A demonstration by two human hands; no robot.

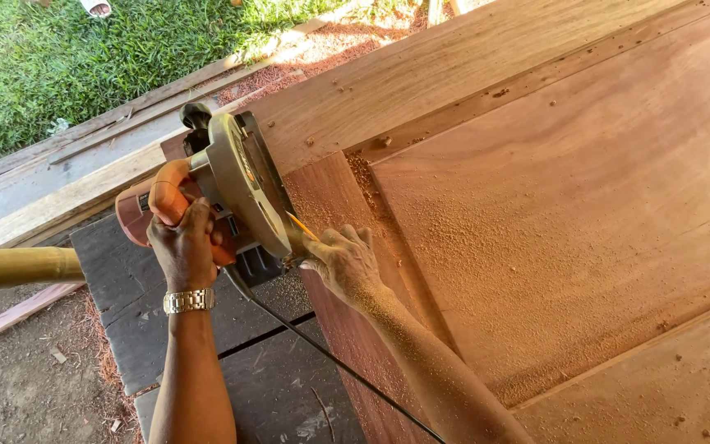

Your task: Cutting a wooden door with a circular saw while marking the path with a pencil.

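left hand: fist closed, wrist straight | right hand: palm down, fingers curled

The broad reddish wooden door panel, dusted with sawdust, lies open to the right, free for a hand to cross. Leftward, the orange-handled circular saw and its black cord block the panel's edge; a yellow bamboo pole juts in lower left.
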